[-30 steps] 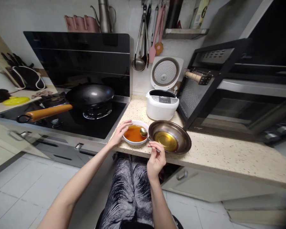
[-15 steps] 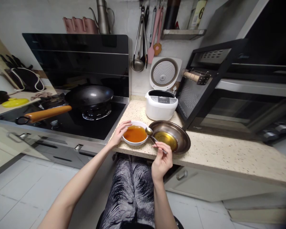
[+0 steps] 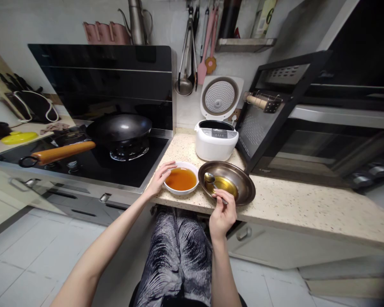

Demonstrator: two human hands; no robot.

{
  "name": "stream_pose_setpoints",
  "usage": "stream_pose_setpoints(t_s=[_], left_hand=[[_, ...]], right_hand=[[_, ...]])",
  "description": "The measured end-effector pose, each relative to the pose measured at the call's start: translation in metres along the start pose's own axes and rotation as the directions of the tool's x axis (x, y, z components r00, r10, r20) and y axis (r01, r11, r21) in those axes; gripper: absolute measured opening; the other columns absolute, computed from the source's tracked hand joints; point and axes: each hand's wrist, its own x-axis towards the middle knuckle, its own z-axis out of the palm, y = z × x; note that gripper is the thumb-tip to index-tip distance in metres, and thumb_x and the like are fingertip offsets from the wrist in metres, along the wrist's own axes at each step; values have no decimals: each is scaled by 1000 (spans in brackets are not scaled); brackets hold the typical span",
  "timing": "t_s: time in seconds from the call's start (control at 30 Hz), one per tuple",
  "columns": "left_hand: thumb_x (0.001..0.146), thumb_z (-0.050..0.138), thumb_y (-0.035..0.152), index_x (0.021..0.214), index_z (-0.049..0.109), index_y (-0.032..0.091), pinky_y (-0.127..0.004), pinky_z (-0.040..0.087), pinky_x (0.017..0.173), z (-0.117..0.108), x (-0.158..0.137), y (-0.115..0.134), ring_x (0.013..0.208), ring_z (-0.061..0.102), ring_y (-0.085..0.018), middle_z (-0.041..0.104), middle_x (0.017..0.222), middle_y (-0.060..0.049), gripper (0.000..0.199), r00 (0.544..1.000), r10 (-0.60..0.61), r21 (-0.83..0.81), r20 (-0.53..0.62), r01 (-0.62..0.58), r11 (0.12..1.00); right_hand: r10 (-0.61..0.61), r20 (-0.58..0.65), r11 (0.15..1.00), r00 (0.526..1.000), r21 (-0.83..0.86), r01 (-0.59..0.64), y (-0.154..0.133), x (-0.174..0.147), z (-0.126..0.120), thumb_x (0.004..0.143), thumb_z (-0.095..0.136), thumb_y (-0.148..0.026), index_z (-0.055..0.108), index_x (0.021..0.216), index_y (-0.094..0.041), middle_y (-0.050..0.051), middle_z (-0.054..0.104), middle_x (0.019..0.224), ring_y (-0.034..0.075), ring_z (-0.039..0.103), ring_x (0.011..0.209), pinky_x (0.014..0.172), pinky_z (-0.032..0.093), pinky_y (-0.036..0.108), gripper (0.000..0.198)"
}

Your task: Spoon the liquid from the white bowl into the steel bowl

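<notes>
Facing a speckled counter [image 3: 294, 204] stretching off to the right, with a black stove [image 3: 153, 166] on its left and an oven [image 3: 307, 149] toward the back on the right. Seeing a dark wok [image 3: 118, 130] on the stove, with its wooden handle pointing left, and a white rice cooker [image 3: 211, 147] with its lid raised, just behind a metal pan [image 3: 248, 187]. Finding a shallow pool of yellow liquid [image 3: 226, 183] in the pan, and just to its left a white bowl [image 3: 181, 193] of reddish-brown liquid [image 3: 181, 179]. Resting left hand [image 3: 158, 181] against the bowl's left rim, with fingers stretched over the edge and thumb hidden; impossible to say whether pinching the rim. Pinching the handle of a spoon [image 3: 209, 177] between thumb and fingers of right hand [image 3: 223, 215], at the pan's near edge. Holding the spoon's head over the left part of the pan; impossible to say whether touching the yellow liquid.
</notes>
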Motion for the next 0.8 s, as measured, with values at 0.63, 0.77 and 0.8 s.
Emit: stream_pose_setpoints(t_s=[0.63,0.77,0.8], left_hand=[[102,52,42,122,75,23,-53,29,126,0,0,-3,142,51,-30,60,146,-10,36,1000,6,-8,-8,-6,1000],[102,53,41,122,75,23,-53,29,126,0,0,-2,142,51,-30,61,146,-10,35,1000,1,-16,-6,-1,1000],[102,53,41,122,75,23,-53,29,126,0,0,-2,142,51,-30,60,146,-10,35,1000,-1,-18,-6,1,1000]], right_hand=[[-207,175,971,963,-85,224,1,4,-4,97,51,-4,68,115,-23,8,73,100,20,70,97,82,59,37,32],[-182,60,980,981,-72,186,-3,0,-1,98,53,-10,69,107,-23,6,73,99,20,71,94,83,59,38,22],[-179,42,982,983,-52,181,-4,-1,-1,98,54,-10,69,106,-22,6,73,99,20,72,94,84,59,38,21]])
